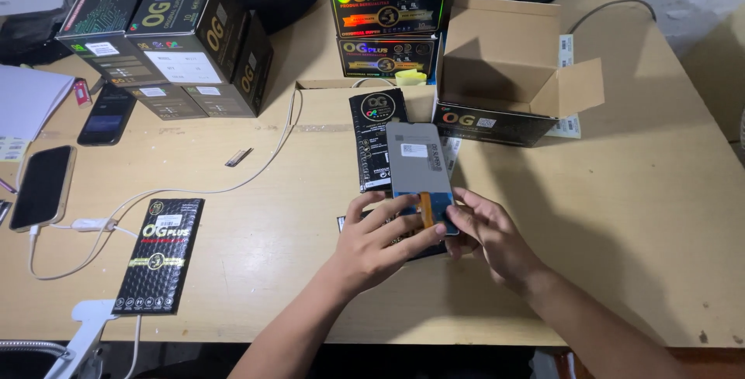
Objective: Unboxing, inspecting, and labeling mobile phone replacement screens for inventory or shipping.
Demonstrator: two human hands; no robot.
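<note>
Both hands over a wooden table (621, 216), working on a grey phone screen panel (417, 166) held up a bit above the tabletop, near the middle of the desk. Left hand (380, 243) with fingers spread and laid across the lower end of the panel, fingertips (434, 230) pressing right by the orange ribbon strip (425, 210). Right hand (489, 231) pinching the same lower corner from the other side, fingers curled together against the edge. So basically clamped on the panel from both sides.

Right behind the panel, a flat black packet (374, 134) lying on the table, partly covered by it. Another dark packet (388, 231) under the left hand, mostly hidden. Just to the right, an open cardboard box (504, 69) with flaps up, inside not visible. Behind that, two black boxes (388, 22) stacked. Bigger pile of black boxes (178, 38) at the far left.

On the left side of the table, a black bubble-wrap packet (161, 253) lying flat, a white cable (155, 193) snaking past it, a dark phone (43, 186) face up near the edge, and another phone (105, 115) further back. Small metal strip (239, 156) lying alone between the box pile and the cable.
</note>
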